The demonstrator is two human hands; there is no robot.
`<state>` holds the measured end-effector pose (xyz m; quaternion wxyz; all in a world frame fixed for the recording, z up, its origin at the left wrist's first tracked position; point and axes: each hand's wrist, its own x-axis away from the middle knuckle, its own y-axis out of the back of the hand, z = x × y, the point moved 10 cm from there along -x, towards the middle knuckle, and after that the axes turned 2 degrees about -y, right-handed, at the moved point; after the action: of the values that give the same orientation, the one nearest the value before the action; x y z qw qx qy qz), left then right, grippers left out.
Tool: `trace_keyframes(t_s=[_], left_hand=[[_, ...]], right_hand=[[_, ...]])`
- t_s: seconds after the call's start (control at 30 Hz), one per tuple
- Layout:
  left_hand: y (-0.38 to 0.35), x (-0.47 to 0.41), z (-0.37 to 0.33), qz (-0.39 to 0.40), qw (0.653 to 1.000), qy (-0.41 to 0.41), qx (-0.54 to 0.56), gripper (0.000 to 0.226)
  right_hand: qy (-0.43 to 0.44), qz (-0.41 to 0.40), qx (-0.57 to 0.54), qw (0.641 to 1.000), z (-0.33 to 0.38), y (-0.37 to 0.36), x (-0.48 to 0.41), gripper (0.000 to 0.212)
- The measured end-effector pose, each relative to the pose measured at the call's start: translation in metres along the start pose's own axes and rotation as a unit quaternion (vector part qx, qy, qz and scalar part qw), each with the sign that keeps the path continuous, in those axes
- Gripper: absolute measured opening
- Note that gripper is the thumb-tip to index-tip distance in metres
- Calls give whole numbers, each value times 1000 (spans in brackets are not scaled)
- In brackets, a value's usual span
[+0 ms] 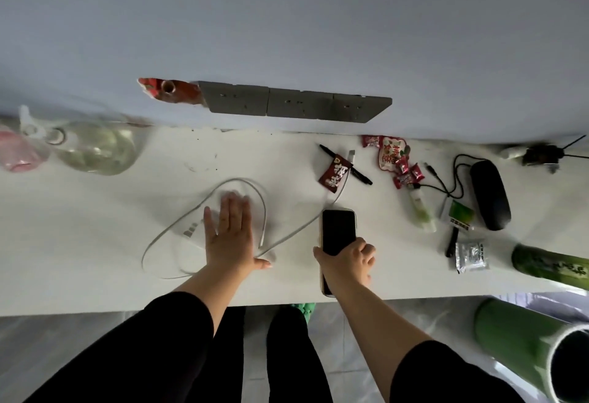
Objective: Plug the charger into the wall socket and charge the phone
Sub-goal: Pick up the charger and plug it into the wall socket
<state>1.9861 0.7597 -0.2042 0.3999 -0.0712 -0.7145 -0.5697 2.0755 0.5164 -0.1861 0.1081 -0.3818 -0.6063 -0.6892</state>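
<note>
Wall (287, 20), pale and bare, fills the upper half of the view, with a grey row of sockets (296, 106) set low on it just above the white table (79, 243). The table runs the full width; its near edge crosses in front of the person's black sleeves, and its left half lies largely open apart from glass vessels (92, 147) at the far left against the wall. The right end is crowded: a dark case (489, 195), a green cylinder (551, 265) at the right edge, a black cord, sachets and red snack wrappers (392, 155), and a black pen (345, 163). A white charging cable (204, 208) loops across the middle of the table, one end running toward the wrappers. The left hand (229, 233) lies flat and spread, fingers open, on the white charger (191, 230) inside that loop, gripping nothing. The right hand (347, 262) grasps the lower part of the phone (338, 230), dark screen up, near the table's front edge, just right of the cable. Open tabletop remains between the hands and the sockets.
</note>
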Motion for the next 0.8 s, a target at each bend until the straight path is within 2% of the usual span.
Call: trace_keyframes(t_s=[0.33,0.5,0.6,0.7,0.8], left_hand=[[-11,-4,3,-16,1000,4,-15,146],[-13,-6,5,-20,1000,-5,-2,148],[-6,-2,5,-26,1000,-16,9,141],[16,10,2,-69,995,-67,25,128],[44,40,22,-157,983,-82,35,116]], right_hand=[[9,-66,-5,998,0,-10,-9,96],[24,-45,-7,999,-2,-12,-7,107],[36,-19,10,999,-2,-12,2,114],[138,-57,52,987,20,-6,28,102],[287,-40,60,955,64,-19,70,66]])
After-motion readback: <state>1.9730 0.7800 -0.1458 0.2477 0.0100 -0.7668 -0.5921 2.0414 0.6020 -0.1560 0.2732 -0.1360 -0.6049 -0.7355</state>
